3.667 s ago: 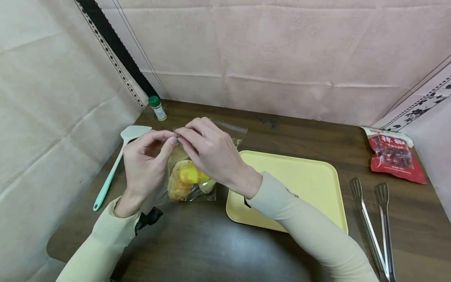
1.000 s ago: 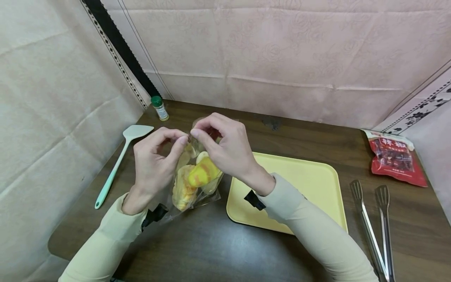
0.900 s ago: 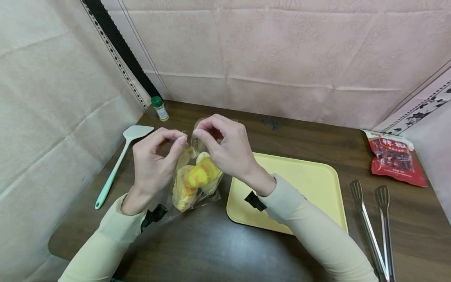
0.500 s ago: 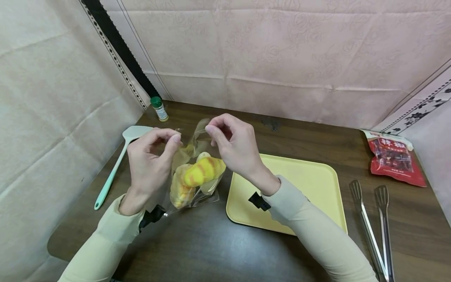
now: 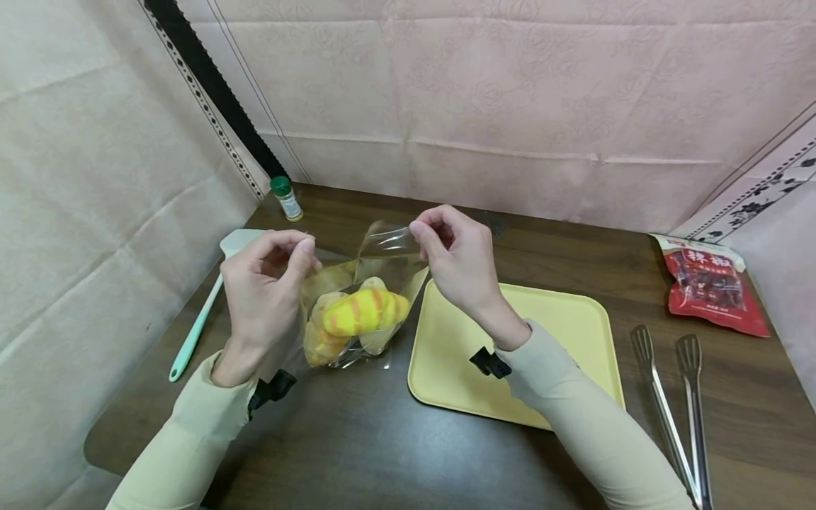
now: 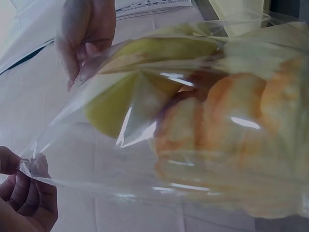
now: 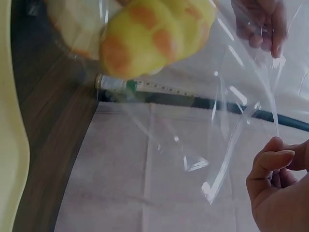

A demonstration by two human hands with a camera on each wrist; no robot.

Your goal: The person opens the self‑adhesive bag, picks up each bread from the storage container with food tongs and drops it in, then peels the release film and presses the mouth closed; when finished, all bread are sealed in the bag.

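Note:
Both hands hold a clear plastic bag (image 5: 389,244) by opposite sides of its mouth, which is spread apart. My left hand (image 5: 264,297) pinches the left edge between thumb and forefinger; the left wrist view shows that hand (image 6: 26,193) with film gathered at the fingertips. My right hand (image 5: 462,258) pinches the right edge, as the right wrist view also shows with the right hand (image 7: 280,179). Inside the bag lie several bread-like pieces, among them a yellow croissant-shaped one with orange stripes (image 5: 363,312) and a paler ridged one (image 6: 231,125). Some pieces are partly hidden behind others.
A yellow tray (image 5: 554,347) lies right of the bag, under my right forearm. Metal tongs (image 5: 669,418) and a red food packet (image 5: 714,283) are farther right. To the left are a mint-green spatula (image 5: 197,329) and a green-capped bottle (image 5: 286,199).
My hands have drawn apart, the right one moving right and the left one slightly left. The bag's mouth has widened and the striped croissant piece shows more fully.

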